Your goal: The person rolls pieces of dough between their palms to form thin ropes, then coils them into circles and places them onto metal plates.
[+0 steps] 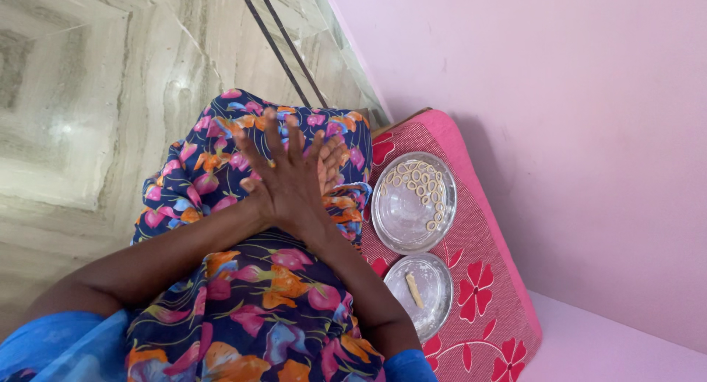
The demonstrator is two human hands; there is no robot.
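Hands: left hand (283, 177) and right hand (329, 163) pressed flat together, fingers spread, over floral lap.
Done: many dough rings on large round steel plate (398, 220), 3 o'clock.
Left: one dough strip (414, 289) on small steel plate (436, 308), 5 o'clock.

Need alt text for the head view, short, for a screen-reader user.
A person's left hand and right hand are pressed palm to palm above a floral-print lap. Beside them on a pink cushion sit a large steel plate of small dough rings and a smaller plate with one dough strip.
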